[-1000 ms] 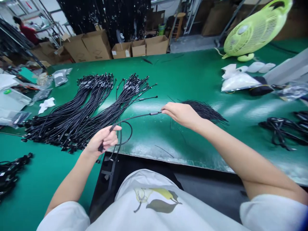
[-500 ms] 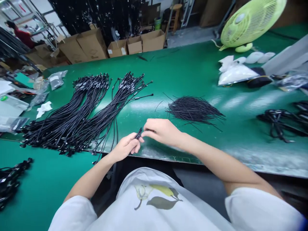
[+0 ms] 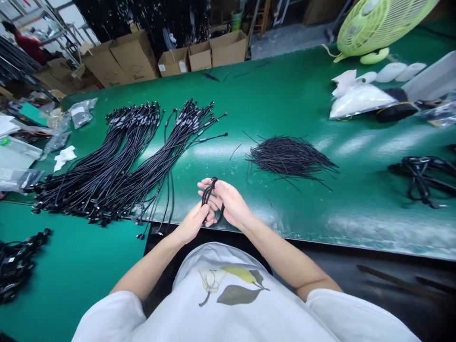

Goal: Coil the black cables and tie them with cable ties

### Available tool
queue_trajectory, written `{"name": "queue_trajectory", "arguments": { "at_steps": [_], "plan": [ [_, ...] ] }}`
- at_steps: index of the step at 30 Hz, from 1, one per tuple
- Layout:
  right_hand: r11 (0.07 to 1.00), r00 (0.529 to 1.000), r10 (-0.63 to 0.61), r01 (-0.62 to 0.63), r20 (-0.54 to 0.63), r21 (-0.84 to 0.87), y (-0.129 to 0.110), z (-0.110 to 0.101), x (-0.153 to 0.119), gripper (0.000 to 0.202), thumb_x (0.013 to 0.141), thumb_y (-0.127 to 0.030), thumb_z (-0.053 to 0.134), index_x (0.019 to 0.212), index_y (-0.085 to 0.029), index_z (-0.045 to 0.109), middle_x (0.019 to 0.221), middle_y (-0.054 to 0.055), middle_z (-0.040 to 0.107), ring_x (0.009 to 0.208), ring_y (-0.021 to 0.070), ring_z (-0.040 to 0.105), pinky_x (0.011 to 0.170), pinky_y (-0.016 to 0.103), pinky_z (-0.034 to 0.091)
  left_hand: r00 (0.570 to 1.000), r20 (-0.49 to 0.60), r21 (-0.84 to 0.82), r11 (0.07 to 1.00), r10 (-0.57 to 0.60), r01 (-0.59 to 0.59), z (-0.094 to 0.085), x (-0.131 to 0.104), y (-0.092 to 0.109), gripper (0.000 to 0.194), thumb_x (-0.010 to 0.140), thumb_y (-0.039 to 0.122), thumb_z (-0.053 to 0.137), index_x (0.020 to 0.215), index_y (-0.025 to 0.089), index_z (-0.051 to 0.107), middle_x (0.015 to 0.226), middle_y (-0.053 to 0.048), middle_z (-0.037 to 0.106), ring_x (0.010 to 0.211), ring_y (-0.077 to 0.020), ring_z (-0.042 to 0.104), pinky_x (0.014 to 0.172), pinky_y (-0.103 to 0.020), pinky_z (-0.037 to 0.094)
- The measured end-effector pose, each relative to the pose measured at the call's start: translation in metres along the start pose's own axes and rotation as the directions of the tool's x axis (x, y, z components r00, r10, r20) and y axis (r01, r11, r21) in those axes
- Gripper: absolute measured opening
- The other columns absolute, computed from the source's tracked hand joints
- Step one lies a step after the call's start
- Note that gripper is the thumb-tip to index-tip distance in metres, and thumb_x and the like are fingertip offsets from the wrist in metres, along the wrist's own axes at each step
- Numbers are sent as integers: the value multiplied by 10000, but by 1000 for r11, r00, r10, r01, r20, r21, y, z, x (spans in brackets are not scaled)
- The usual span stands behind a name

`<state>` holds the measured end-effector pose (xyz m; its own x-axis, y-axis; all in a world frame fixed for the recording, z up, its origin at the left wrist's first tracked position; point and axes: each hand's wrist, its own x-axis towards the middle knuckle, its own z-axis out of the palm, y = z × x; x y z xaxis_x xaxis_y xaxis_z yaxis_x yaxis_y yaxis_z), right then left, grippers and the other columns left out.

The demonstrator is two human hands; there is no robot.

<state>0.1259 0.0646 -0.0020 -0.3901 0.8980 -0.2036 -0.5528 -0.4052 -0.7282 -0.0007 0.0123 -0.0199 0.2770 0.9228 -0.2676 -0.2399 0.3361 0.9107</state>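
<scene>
Left hand [image 3: 192, 222] and right hand [image 3: 231, 202] both pinch the looped black cable [image 3: 207, 192] between them, and from far off I see its long way point away from the white shirt [image 3: 235, 314], the left at its near end, the right at its far end, equally close.

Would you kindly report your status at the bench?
Left hand and right hand both on looped black cable. Black strand pile apart, beyond. No obstruction visible.

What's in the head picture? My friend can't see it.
A person's left hand and right hand hold a looped black cable at a green table. Long cables lie left, a pile of thin black strips right, and a fan farther back.
</scene>
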Motion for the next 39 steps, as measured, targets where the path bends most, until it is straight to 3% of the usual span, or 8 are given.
{"name": "queue_trajectory", "arguments": {
  "at_steps": [5, 8, 15, 21, 25, 30, 34, 39],
  "plan": [
    [999, 999, -19, 17, -42, -44, 9, 1, -3, 517, 766, -716, 577, 911, -230, 477, 699, -58, 498, 439, 50, 430, 394, 171, 350, 999, 42, 224, 975, -8, -2, -6, -3, -12, 356, 799, 501, 666, 944, 175, 651, 747, -20, 583, 698, -161, 519, 774, -319, 429],
    [999, 998, -49, 48, 35, 25, 7, 4, -5, 520, 780, -710, 569, 921, -214, 505, 727, -68, 395, 436, 10, 336, 394, 150, 287, 996, 53, 38, 997, -75, 73, 3, -7, -13, 435, 759, 493, 718, 1061, 188, 646, 868, -54, 622, 815, -191, 572, 795, -325, 443],
    [998, 989, -14, 23, 148, -56, -9, 5, -7, 436, 835, -614, 579, 849, -181, 533, 746, -61, 362, 443, -4, 284, 371, 137, 237, 947, 202, -407, 858, -251, 314, 22, -16, -4, 425, 824, 566, 614, 832, 142, 599, 575, 48, 378, 494, -82, 367, 507, -226, 379],
    [998, 999, -12, 14, 44, -55, 4, 2, -9, 422, 864, -613, 529, 807, -200, 460, 621, -92, 347, 381, 15, 273, 338, 142, 256, 944, 215, -319, 896, -250, 310, 19, -21, -15, 387, 790, 504, 693, 860, 133, 607, 626, 37, 391, 549, -81, 374, 529, -221, 349],
    [944, 998, -61, 64, 20, -324, 8, -10, -9, 396, 928, -604, 390, 843, -220, 437, 521, -99, 349, 359, 63, 330, 372, 184, 327, 953, 126, -210, 932, -275, 297, 20, -18, -25, 432, 789, 563, 660, 782, 141, 569, 578, 59, 331, 511, -78, 326, 498, -220, 314],
    [354, 861, -476, 375, 180, -857, -2, -31, -23, 373, 917, -508, 510, 1105, -186, 531, 1051, 98, 567, 924, 185, 591, 796, 318, 485, 977, -142, -434, 897, -157, 81, 23, 5, -13, 335, 886, 464, 581, 730, 191, 465, 639, 40, 324, 582, -104, 372, 592, -227, 393],
    [-24, 887, -316, 347, 336, -938, 15, -31, -39, 360, 934, -492, 501, 1073, -166, 565, 926, 83, 607, 817, 191, 591, 696, 293, 437, 947, -319, -442, 890, -43, -108, 21, 19, -2, 311, 951, 426, 476, 743, 195, 462, 715, 20, 399, 656, -103, 442, 681, -220, 427],
    [-335, 843, -326, 320, 428, -886, 39, -27, -35, 272, 991, -297, 394, 1070, -139, 602, 895, 106, 615, 796, 207, 557, 709, 324, 399, 904, -411, -415, 907, -115, -73, 20, 24, -6, 278, 930, 428, 521, 794, 186, 532, 740, 15, 495, 683, -99, 511, 707, -212, 435]
  ]
}}
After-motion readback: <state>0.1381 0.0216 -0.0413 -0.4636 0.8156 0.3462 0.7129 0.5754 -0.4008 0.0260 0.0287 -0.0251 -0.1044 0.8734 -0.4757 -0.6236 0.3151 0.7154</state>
